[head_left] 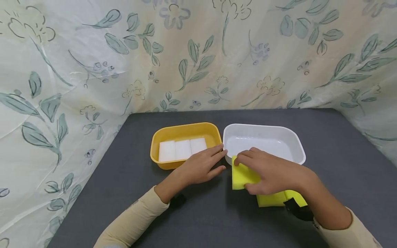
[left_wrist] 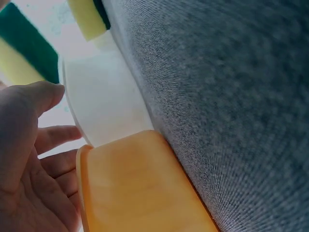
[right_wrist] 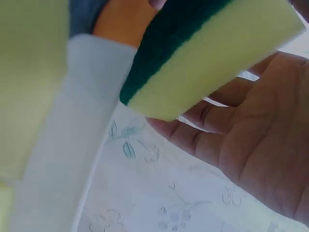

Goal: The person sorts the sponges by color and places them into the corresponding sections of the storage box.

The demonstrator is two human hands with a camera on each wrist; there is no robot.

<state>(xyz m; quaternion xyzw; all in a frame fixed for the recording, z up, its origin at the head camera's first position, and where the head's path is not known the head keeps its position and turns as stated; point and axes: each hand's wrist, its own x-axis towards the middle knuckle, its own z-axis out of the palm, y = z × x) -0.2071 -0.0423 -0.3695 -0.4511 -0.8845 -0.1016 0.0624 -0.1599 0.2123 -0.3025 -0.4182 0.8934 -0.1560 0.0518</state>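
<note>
My right hand (head_left: pixel 273 170) grips a yellow scouring sponge (head_left: pixel 243 176) by its edges, tilted at the near left of the white tub (head_left: pixel 263 129). Its dark green scrubbing side (right_wrist: pixel 169 43) shows in the right wrist view. More yellow sponges (head_left: pixel 271 199) lie on the table under that hand, partly hidden by it. My left hand (head_left: pixel 201 165) has its fingers extended at the right rim of the yellow tub (head_left: pixel 186 127), near where the two tubs meet. White sponge blocks (head_left: pixel 183 150) sit in a row inside the yellow tub.
Both tubs stand side by side on a dark grey table (head_left: pixel 124 193). A floral curtain (head_left: pixel 192 62) hangs behind the table and along its sides. A black strap (head_left: pixel 299 210) is around the right wrist, close to the lying sponges.
</note>
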